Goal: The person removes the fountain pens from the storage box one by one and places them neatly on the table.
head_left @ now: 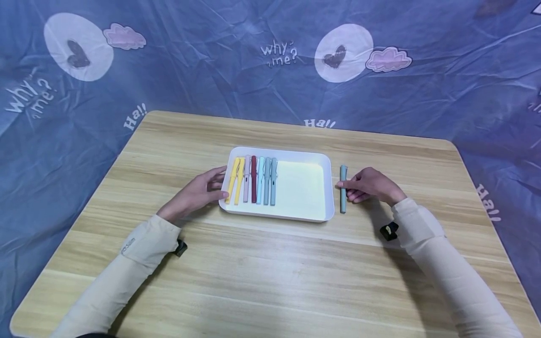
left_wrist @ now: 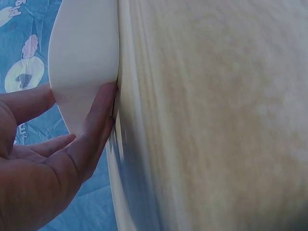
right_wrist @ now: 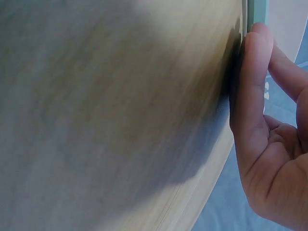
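Pinch grip, right hand point(head_left: 372, 182): thumb laid across one teal pen point(head_left: 343, 203), fingertips drawn in against its other side. Pen: slender, straight-sided, smooth and matte, with blunt ends; it points away from the person, just beside the right wall of the white tray point(head_left: 301, 195) and outside it (whether it touches the tabletop cannot be told). Left hand point(head_left: 195, 191): thumb over the tray's near left corner, fingers behind the left end, pinching the wall between them. Tray: shallow, smooth, rectangular, with rounded corners and a thin raised rim; floor bare across its right half. Contents, left to right, seven slim pens in a close row: two yellow pens point(head_left: 238, 185), one lilac pen point(head_left: 246, 185), one dark red pen point(head_left: 254, 183), one pale blue pen point(head_left: 260, 185), two grey-blue pens point(head_left: 273, 188), several with wire-like clips visible. Sleeves point(head_left: 456, 272): cream fabric, softly creased, a small black device point(head_left: 389, 231) beneath each cuff. Support: wooden table point(head_left: 270, 281), pale, streaked with grain, rounded at its far corners. Backdrop: wrinkled blue cloth point(head_left: 228, 56), printed with white ovals, hearts, pink clouds and lettering.
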`<state>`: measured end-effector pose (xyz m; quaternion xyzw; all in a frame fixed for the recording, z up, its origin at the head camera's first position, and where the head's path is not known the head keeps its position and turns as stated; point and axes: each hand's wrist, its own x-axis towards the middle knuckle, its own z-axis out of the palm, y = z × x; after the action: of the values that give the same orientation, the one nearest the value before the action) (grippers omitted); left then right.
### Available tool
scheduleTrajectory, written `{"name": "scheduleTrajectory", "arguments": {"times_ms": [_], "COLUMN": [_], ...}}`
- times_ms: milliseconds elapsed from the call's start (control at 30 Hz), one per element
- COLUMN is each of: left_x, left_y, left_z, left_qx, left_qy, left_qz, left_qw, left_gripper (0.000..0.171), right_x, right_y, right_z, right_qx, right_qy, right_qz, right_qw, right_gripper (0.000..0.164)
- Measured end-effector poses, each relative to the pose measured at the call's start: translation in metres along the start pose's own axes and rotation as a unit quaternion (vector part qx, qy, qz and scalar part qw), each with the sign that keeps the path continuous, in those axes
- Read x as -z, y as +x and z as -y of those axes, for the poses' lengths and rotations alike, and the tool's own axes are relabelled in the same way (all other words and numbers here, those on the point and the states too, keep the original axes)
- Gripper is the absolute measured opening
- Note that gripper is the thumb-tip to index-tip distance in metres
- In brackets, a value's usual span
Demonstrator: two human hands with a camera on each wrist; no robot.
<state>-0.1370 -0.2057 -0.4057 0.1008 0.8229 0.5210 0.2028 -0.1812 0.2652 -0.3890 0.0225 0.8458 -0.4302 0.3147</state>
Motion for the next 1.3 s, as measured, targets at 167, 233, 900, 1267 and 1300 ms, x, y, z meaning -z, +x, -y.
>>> {"name": "scheduleTrajectory", "arguments": {"times_ms": [167, 233, 900, 1267, 1300], "left_x": [0.000, 0.001, 0.000, 0.001, 0.001], "left_y": [0.000, 0.000, 0.000, -0.001, -0.001], "left_z": [0.000, 0.000, -0.002, -0.001, -0.001], "left_qx": [-0.007, -0.007, 0.004, 0.000, -0.001], "left_qy": [0.005, 0.005, 0.001, 0.003, 0.002], "left_qz": [0.001, 0.001, 0.001, 0.002, 0.002], "left_qw": [1.0000, 1.0000, 1.0000, 1.0000, 1.0000], "left_gripper": [0.080, 0.081, 0.081, 0.080, 0.080], "right_x": [0.000, 0.000, 0.026, 0.034, 0.034], "right_y": [-0.003, -0.004, -0.021, -0.027, -0.027], "right_z": [0.001, 0.002, 0.001, 0.019, 0.021], "right_qx": [-0.002, -0.004, 0.039, 0.065, 0.066], "right_qy": [-0.002, -0.001, 0.027, 0.025, 0.023], "right_qz": [0.003, 0.005, -0.010, -0.024, -0.024], "right_qw": [1.000, 1.000, 0.999, 0.997, 0.997], "right_gripper": [0.040, 0.040, 0.045, 0.052, 0.052]}}
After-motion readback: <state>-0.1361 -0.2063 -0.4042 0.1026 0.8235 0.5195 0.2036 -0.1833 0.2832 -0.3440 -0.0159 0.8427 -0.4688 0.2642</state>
